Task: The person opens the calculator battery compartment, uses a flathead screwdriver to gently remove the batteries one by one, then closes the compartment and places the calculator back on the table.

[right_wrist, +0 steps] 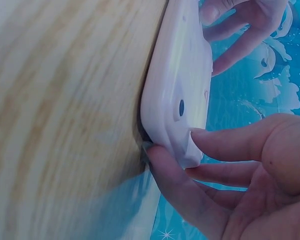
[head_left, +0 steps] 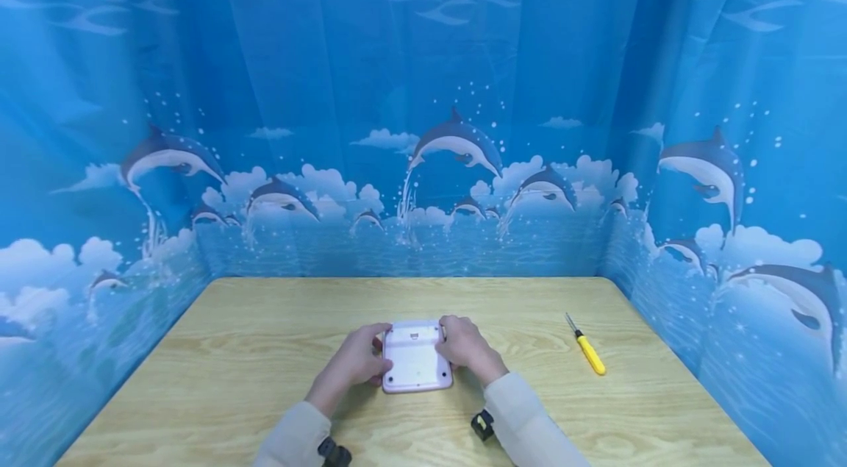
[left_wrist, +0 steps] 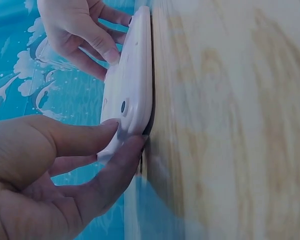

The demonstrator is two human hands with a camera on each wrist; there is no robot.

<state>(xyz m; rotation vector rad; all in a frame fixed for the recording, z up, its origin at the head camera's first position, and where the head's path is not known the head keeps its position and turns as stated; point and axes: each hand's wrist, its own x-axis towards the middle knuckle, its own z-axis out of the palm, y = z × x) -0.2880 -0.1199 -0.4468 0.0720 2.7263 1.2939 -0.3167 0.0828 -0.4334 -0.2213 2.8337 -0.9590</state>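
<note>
A pale pink-white calculator (head_left: 417, 357) lies with its back up on the wooden table, small dark round feet showing at its near corners. The left hand (head_left: 360, 355) grips its left edge, the thumb on the back and the fingers along the side and underneath. On the opposite edge, the right hand (head_left: 466, 347) holds it in a similar pinch. In the left wrist view, the left forefinger reaches under the rim of the calculator (left_wrist: 132, 85). The right wrist view has the right thumb on top of the calculator (right_wrist: 175, 100) and a finger beneath. Its front face is hidden.
A screwdriver (head_left: 591, 353) with a yellow handle lies to the right on the wooden table (head_left: 265, 334), its shaft pointing away. A blue curtain (head_left: 317, 121) printed with dolphins encloses the table at the back and sides. Dark wrist devices sit at both cuffs.
</note>
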